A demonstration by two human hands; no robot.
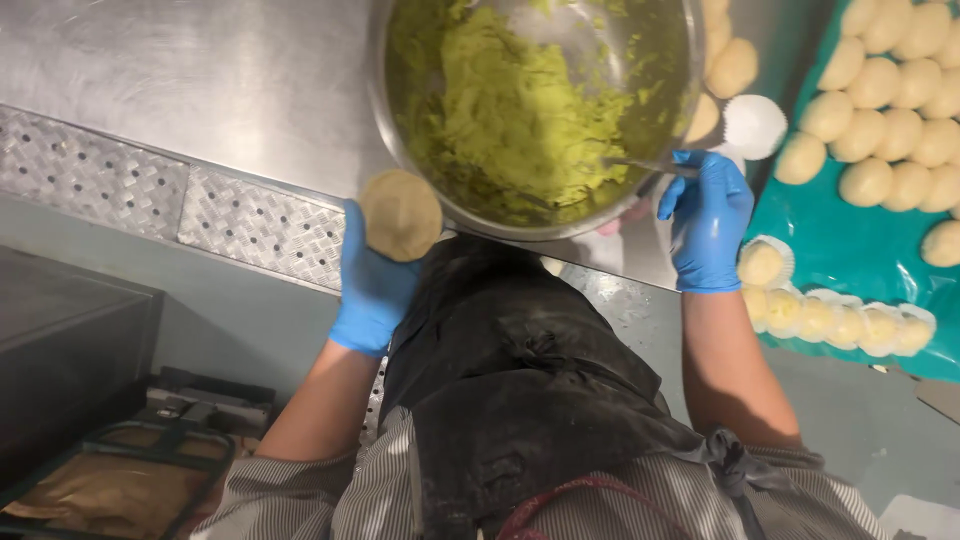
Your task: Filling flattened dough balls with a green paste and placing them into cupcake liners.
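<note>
Flat dough disc point(401, 214) cupped in left hand point(372, 283), blue glove, fingers curled round it — held just at rim of steel bowl point(385, 110). Bowl w/ green paste point(510, 110) right above. Right hand point(708, 222), also gloved, pinching thin metal utensil point(645, 166) whose tip dips into paste. Beyond that hand: empty white paper cup point(754, 125), dough balls point(890, 100) on teal sheet point(850, 250), row of filled cups point(840, 322) near its edge. Bowl on steel table point(200, 80) — black apron point(520, 380) below.
</note>
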